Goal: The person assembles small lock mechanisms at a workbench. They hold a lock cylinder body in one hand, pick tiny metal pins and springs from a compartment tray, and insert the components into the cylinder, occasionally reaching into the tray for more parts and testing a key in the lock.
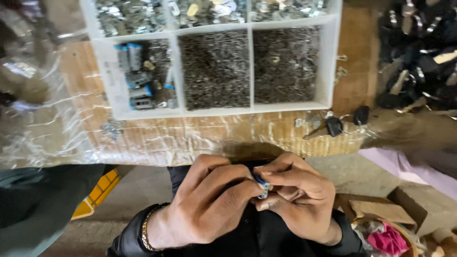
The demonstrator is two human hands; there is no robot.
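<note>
Blue-capped cylinder (263, 186) mostly hidden between both hands.

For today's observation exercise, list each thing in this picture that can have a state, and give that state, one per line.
Left hand: closed on the small blue part, fingers curled.
Right hand: pinching the same part.
Small blue part: held between both hands, mostly hidden.
White tray: open, compartments filled.
Keys: lying loose on the bench.
Plastic sheet: crinkled over the bench.

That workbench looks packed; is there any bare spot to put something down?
The plastic-covered bench is bare between the white tray and its near edge, left of the keys. Right of the tray, only a narrow strip before the dark pile. Both hands pinch a small blue part.
</note>
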